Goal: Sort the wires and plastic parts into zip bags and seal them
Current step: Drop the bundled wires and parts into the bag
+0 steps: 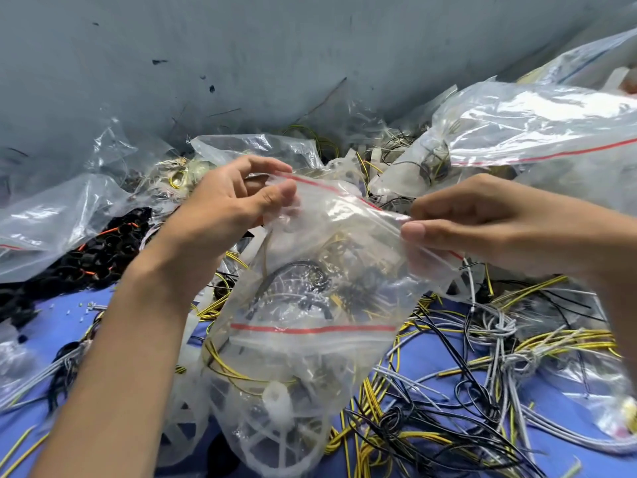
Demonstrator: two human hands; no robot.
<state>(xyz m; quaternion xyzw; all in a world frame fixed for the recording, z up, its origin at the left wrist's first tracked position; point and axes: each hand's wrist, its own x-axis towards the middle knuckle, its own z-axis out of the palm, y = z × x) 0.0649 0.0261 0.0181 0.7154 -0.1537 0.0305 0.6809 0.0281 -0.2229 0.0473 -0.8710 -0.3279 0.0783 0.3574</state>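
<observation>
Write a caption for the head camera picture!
Both hands pinch a zip bag's red-striped top above tangled wires.

The 2 hands, the left hand (pixel 229 201) and the right hand (pixel 489 224), are bare, with bare forearms, no sleeves and short nails.

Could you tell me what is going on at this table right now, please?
A person is holding up a clear plastic zip bag with a red seal line, the left hand and right hand pinching its top edge at either end. Wires and white plastic parts are inside. Loose yellow, black and grey wires cover the blue table.
</observation>
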